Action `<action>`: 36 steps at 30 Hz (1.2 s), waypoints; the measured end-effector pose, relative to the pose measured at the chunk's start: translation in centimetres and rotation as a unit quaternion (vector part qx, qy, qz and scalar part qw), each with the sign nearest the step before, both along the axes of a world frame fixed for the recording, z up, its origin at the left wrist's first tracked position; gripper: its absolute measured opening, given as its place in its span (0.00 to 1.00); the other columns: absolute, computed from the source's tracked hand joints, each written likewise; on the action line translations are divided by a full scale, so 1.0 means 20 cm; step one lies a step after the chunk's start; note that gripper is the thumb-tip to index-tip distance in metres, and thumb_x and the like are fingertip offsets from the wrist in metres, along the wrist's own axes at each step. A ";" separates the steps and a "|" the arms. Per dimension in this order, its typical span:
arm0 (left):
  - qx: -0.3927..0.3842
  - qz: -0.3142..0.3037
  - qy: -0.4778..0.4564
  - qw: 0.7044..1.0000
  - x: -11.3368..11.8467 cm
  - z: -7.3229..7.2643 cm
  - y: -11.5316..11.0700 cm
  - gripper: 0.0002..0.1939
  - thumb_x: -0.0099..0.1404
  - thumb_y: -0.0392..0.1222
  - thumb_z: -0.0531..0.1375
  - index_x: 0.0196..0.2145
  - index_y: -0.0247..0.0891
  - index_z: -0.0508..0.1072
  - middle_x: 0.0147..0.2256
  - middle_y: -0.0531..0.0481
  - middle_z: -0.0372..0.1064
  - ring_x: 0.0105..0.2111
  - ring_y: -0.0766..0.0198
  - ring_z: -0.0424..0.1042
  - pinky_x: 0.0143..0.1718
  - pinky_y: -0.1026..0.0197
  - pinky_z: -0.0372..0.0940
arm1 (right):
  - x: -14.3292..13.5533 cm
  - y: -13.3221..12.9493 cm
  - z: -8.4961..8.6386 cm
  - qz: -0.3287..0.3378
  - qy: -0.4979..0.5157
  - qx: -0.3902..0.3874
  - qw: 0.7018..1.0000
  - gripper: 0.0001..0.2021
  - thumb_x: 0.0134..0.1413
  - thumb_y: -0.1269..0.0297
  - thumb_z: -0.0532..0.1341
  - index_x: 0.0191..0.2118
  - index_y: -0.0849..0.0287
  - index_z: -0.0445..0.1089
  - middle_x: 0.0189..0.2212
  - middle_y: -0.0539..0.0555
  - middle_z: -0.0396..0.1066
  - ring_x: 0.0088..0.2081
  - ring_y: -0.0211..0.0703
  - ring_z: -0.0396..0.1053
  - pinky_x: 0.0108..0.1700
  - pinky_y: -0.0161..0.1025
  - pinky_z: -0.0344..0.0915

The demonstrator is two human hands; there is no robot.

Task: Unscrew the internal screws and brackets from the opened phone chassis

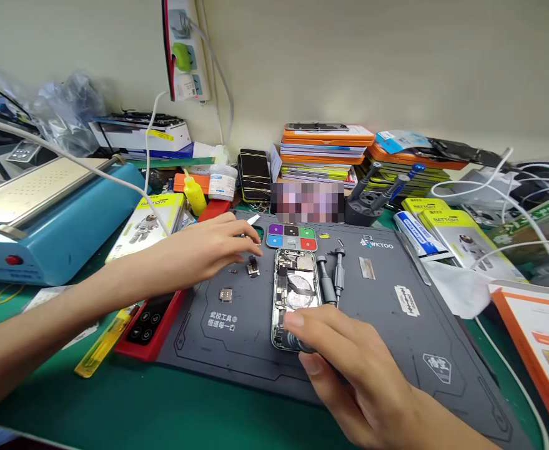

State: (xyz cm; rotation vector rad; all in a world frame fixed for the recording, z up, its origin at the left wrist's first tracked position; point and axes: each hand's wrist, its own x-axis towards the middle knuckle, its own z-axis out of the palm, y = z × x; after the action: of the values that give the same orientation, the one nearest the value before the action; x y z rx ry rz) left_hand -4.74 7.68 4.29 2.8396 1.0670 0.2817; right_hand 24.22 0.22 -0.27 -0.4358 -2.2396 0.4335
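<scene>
An opened phone lies on the grey work mat, its inner parts showing. Over its lower end, my right hand closes thumb and forefinger around a dark grey screwdriver, mostly hidden by the fingers. My left hand hovers at the mat's left, fingers apart and bent downward, with nothing visible in them. Just below its fingertips is a small camera-like part; a small metal plate lies closer to me. Two grey screwdrivers rest right of the phone.
A colored tray sits beyond the phone. Farther back stands a tool holder. A blue heating machine is at left, near a red-edged control panel and a yellow cutter. Battery boxes and white cables lie right.
</scene>
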 end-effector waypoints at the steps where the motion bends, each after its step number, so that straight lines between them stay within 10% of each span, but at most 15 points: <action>1: -0.001 0.006 -0.008 1.000 -0.01 0.00 0.00 0.12 0.78 0.36 0.57 0.55 0.43 0.76 0.57 0.47 0.71 0.54 0.55 0.70 0.55 0.54 0.67 | 0.00 0.00 0.00 -0.002 -0.005 0.005 1.000 0.27 0.63 0.80 0.57 0.67 0.62 0.61 0.47 0.58 0.78 0.46 0.41 0.75 0.44 0.37 0.75; 36: -0.153 -0.054 -0.025 0.986 0.17 0.03 -0.03 0.07 0.72 0.34 0.64 0.38 0.43 0.83 0.37 0.54 0.83 0.38 0.63 0.81 0.40 0.64 0.68 | -0.02 0.00 0.00 -0.011 0.005 0.027 1.000 0.30 0.61 0.81 0.60 0.67 0.56 0.61 0.43 0.56 0.78 0.44 0.43 0.76 0.47 0.43 0.78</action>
State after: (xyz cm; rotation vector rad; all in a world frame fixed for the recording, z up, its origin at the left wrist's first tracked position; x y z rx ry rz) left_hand -1.34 7.17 4.97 2.5898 0.8591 0.1631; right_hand 23.83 0.23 -0.27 -0.4289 -2.2288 0.3620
